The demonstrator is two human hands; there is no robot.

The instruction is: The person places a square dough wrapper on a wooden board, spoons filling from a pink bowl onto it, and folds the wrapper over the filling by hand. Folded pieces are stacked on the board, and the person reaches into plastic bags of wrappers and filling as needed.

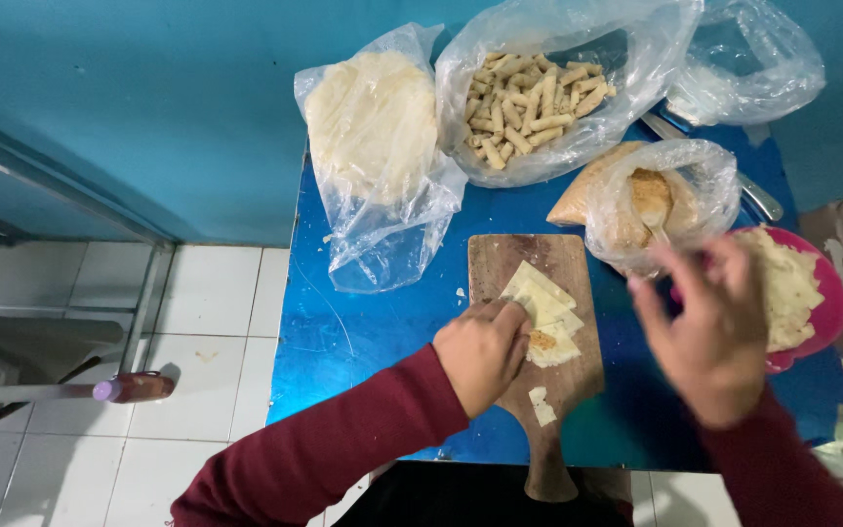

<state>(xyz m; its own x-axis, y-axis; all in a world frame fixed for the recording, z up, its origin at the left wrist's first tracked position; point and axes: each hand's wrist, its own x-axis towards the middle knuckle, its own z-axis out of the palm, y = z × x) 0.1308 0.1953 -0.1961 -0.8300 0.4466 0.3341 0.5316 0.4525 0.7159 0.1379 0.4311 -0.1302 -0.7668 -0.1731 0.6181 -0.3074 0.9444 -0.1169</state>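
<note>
A wooden cutting board (514, 256) lies on a small blue table (363, 327). On it sits a pale square pastry sheet (544, 296) with a bit of brown filling (541, 340) near its lower corner. My left hand (480, 353) rests on the sheet's left edge, fingers curled onto it. My right hand (709, 327) hovers blurred, fingers spread, over the table between the board and a pink bowl (833, 312), holding nothing visible. An open plastic bag of brown filling (651, 200) with a spoon in it stands just beyond that hand.
Behind the board lie a bag of pale dough sheets (373, 127), a bag of rolled sticks (529, 102) and an empty clear bag (748, 63). The pink bowl holds pale pieces (787, 288). Teal wall behind; white tiled floor at the left with a metal frame (41, 390).
</note>
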